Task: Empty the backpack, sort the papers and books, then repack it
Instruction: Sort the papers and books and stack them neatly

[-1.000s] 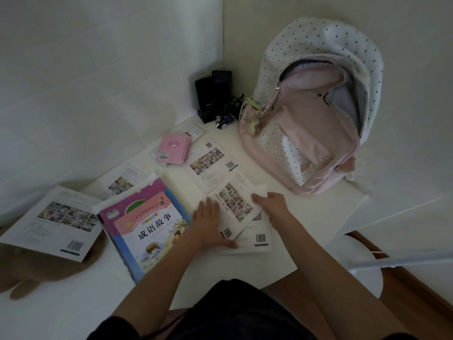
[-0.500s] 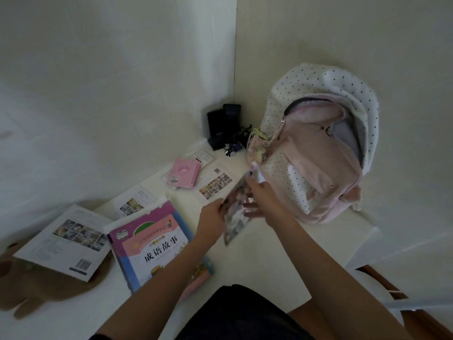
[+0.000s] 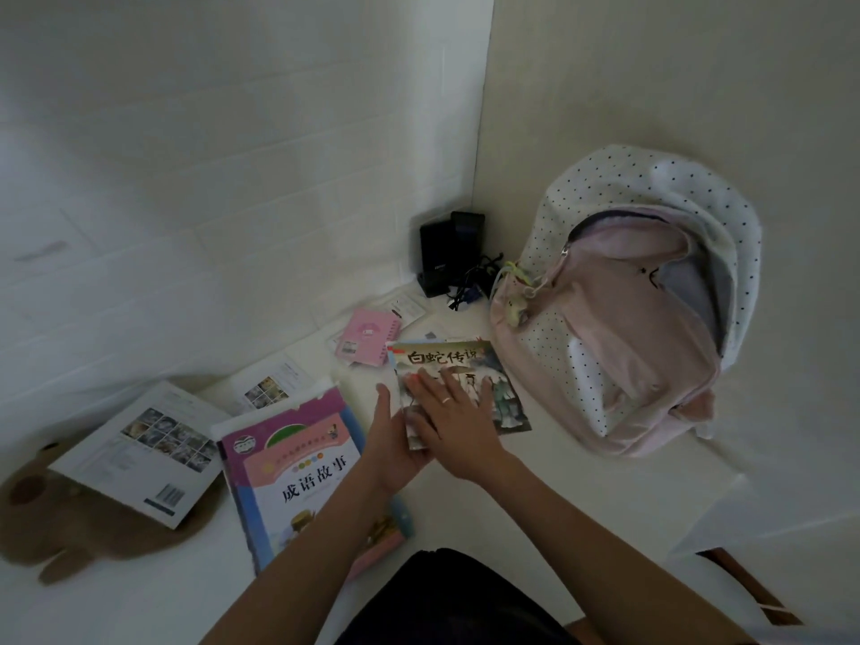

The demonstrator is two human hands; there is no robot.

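Left hand (image 3: 395, 439) grips the booklet (image 3: 505, 388) edge, right hand (image 3: 453, 414) flat on top; backpack (image 3: 623, 346) right, storybook (image 3: 298, 467) left.

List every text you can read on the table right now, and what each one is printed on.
"成语故事": large pink-and-purple book.
"白蛇传说": illustrated booklet under the hands.
Small print and barcode on the white booklet: too small to read.
Pink notebook label and logo on the black device: blurred, unreadable.
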